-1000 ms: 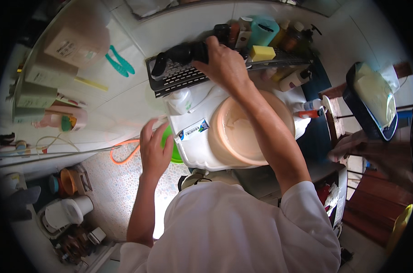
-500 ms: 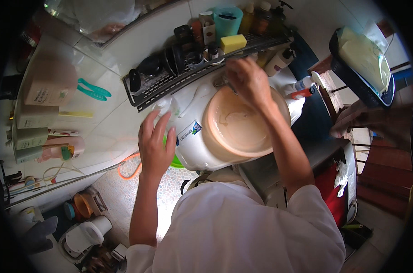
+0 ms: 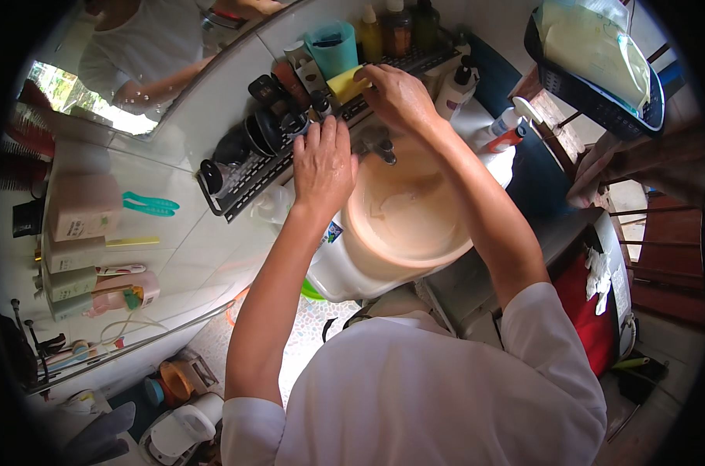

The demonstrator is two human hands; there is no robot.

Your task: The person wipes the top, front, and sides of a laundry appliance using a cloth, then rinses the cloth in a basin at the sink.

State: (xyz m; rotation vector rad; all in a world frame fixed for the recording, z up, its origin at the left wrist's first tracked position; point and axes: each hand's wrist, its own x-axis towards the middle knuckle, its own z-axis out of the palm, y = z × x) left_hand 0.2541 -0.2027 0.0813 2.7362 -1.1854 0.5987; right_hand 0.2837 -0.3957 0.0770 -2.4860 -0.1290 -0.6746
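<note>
A yellow block-shaped sponge (image 3: 343, 85) lies on the dark perforated shelf (image 3: 240, 194) above the sink. My right hand (image 3: 399, 97) has its fingers closed at the sponge's right end. My left hand (image 3: 323, 167) reaches to the shelf's front edge, fingers stretched out, just below a small dark-capped bottle (image 3: 320, 101). Whether its fingertips touch that bottle I cannot tell. Beneath my hands, a peach-coloured basin (image 3: 360, 245) of cloudy water sits in the white sink (image 3: 333, 279), with the faucet (image 3: 379, 147) over its far rim.
Along the shelf stand a turquoise cup (image 3: 333, 50), several pump bottles and black items. More bottles (image 3: 453, 93) stand right of the basin. A dark basket (image 3: 593, 85) hangs at upper right. Left, the tiled wall holds turquoise tongs-like pieces (image 3: 150, 204) and pink holders (image 3: 84, 206).
My right hand has moved from above the faucet to the sponge. My left hand has gone up and right, from beside the sink to the shelf edge. The view has shifted.
</note>
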